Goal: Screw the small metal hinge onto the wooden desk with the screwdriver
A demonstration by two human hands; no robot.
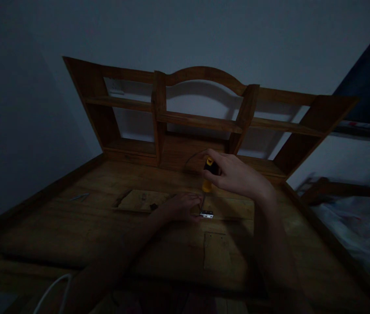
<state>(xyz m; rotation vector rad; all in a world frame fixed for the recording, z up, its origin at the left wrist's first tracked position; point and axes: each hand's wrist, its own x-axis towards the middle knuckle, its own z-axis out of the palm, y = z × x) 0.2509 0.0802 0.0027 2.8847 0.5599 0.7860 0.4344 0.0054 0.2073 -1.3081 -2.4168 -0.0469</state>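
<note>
In the dim head view, my right hand [233,174] is closed round the yellow and black handle of a screwdriver [207,176], held upright with its tip down on a small metal hinge [206,214]. The hinge lies on a light wooden board [230,208] on the wooden desk [73,226]. My left hand [185,206] rests on the desk just left of the hinge, fingers curled against the screwdriver's shaft and the hinge's edge.
A wooden shelf unit [201,120] with an arched top stands at the back of the desk. Another light board [142,200] lies left, a third [216,250] nearer me. A thin metal piece [79,197] lies far left. A white cable [52,290] curves at bottom left. Bedding [358,231] is on the right.
</note>
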